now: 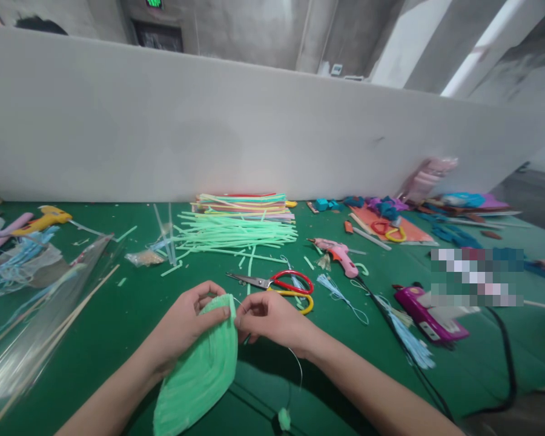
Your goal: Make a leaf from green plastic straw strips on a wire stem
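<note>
My left hand (181, 327) is closed on a flat, leaf-shaped piece of light green pipe cleaners (204, 375), its thumb pressed near the top corner. Right at that corner, the fingertips of my right hand (267, 318) pinch a thin pale string (300, 369). A short stretch of the string arcs between the two hands, and more of it hangs below my right wrist. Low in the view, a small green tuft (284, 419) sits near the string's lower end; whether they are joined I cannot tell. Scissors with red and yellow handles (293, 284) lie just beyond my right hand.
Loose green pipe cleaners (236, 230) are piled at the back middle. A pink glue gun (338, 253) and blue tassels (406, 336) lie on the right, near a purple device (429, 315). On the left are a yellow glue gun (45, 219) and thin sticks (68, 321). A white partition (254, 133) stands behind.
</note>
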The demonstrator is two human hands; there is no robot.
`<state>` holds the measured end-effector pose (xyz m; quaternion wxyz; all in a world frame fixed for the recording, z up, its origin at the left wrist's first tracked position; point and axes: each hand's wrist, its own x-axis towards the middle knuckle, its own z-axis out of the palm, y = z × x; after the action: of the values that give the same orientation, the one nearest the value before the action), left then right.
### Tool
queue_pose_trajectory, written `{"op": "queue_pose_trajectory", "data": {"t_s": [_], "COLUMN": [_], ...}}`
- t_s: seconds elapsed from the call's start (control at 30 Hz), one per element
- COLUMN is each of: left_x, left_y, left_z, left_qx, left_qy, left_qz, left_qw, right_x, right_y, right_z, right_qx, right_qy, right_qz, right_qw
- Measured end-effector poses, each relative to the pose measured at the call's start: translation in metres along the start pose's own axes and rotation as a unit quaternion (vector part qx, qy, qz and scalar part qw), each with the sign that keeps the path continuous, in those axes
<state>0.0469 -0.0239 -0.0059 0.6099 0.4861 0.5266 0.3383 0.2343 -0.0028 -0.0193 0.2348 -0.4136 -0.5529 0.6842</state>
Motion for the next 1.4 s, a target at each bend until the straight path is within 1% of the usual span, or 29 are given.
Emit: {"op": "queue_pose_trajectory", "data": {"t_s": [0.27, 0.47, 0.57, 0.63, 0.77, 0.9, 1.1, 1.2, 1.4], "left_x": [-0.001, -0.001, -0.001, 0.0, 0.0, 0.001, 0.0, 0.0, -0.001], "left_y": [0.001, 0.0, -0.001, -0.001, -0.002, -0.001, 0.0, -0.002, -0.001], "left_z": [0.001, 0.0, 0.0, -0.001, 0.001, 0.004, 0.008, 0.009, 0.009], "left_qx": [-0.003, -0.036, -0.058, -0.065, -0.037, 0.013, 0.032, 0.041, 0.04], "left_qy": [0.007, -0.004, -0.003, 0.002, -0.006, -0.018, -0.012, -0.009, -0.008], "left_qz": [-0.003, -0.009, -0.013, -0.007, 0.006, 0.032, 0.012, 0.015, 0.007], "left_qw": [1.0, 0.999, 0.998, 0.998, 0.999, 0.999, 0.999, 0.999, 0.999], "right_x": [-0.001, 0.0, -0.001, -0.002, -0.001, 0.0, 0.0, 0.0, -0.001], "right_y": [-0.003, 0.0, -0.003, -0.006, -0.011, -0.01, -0.008, -0.008, -0.01], "right_z": [-0.001, -0.003, -0.004, -0.006, -0.008, -0.01, -0.009, -0.008, -0.005], "right_qx": [0.002, 0.001, -0.003, -0.001, -0.015, -0.034, -0.026, -0.024, -0.02], "right_qy": [-0.001, -0.007, -0.012, -0.003, 0.042, 0.05, 0.06, 0.064, 0.068], "right_qz": [-0.003, -0.009, -0.013, -0.018, -0.049, -0.076, -0.065, -0.054, -0.059], "right_qw": [1.0, 1.0, 1.0, 1.0, 0.998, 0.995, 0.996, 0.996, 0.996]}}
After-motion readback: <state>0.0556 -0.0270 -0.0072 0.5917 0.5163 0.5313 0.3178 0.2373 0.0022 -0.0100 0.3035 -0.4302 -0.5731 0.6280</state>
